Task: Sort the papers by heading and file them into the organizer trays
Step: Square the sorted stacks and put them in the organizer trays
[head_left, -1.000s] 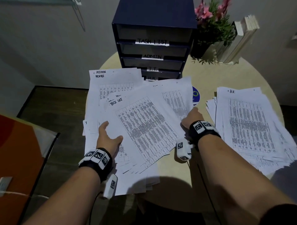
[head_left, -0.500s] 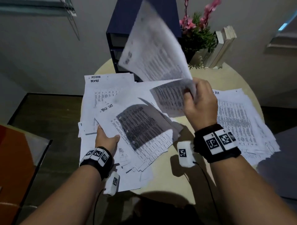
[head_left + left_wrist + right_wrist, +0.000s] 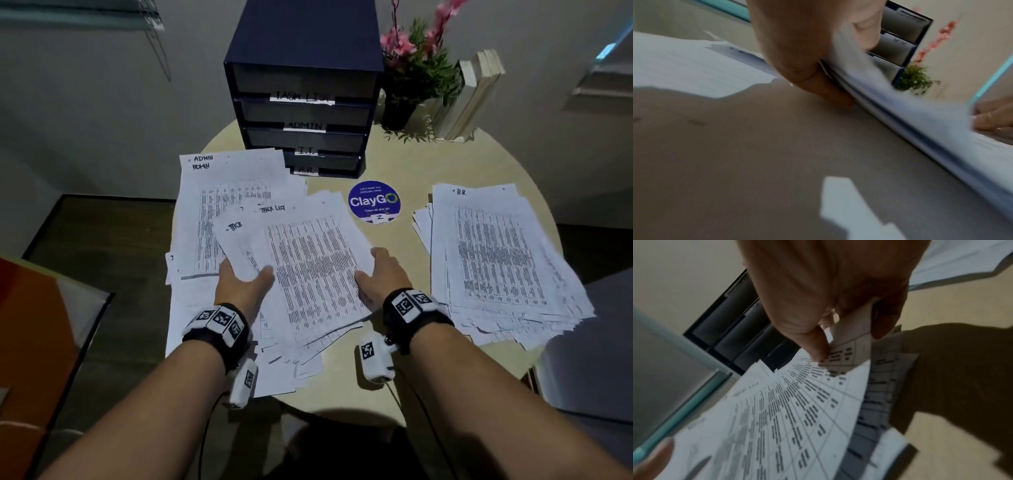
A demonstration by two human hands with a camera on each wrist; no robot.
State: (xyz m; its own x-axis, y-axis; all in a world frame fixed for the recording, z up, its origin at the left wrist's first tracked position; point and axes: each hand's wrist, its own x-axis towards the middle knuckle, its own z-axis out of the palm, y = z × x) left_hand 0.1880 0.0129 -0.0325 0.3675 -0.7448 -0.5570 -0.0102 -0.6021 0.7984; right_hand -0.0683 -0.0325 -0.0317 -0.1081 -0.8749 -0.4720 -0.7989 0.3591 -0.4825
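Fanned TASK LIST papers [image 3: 308,260] lie before the labelled organizer trays [image 3: 305,113].

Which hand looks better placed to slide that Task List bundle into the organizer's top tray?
Probably the right hand: it grips the Task List stack's edge nearest the organizer. The left hand holds the far edge.
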